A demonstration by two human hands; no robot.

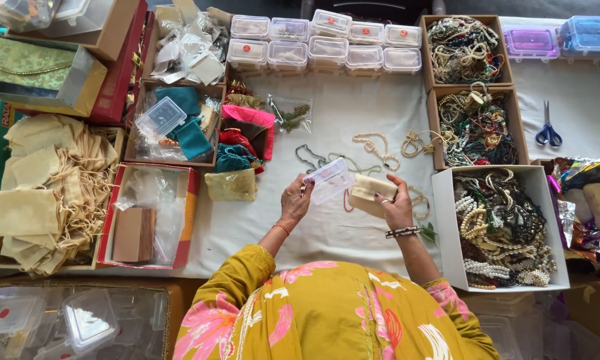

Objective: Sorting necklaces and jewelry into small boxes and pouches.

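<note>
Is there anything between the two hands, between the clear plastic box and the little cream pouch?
Nothing visible. The left hand holds the clear plastic box and the right hand holds the cream pouch; box and pouch sit side by side, about touching, above the white cloth.

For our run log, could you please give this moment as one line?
left hand: holds clear plastic box | right hand: holds beige pouch | white cloth

We wear a mustard-yellow garment with pink and white floral print, a thin red bangle on our left wrist (283, 229), dark beaded bracelets and 1 ring on our right hand (395, 208).
</note>
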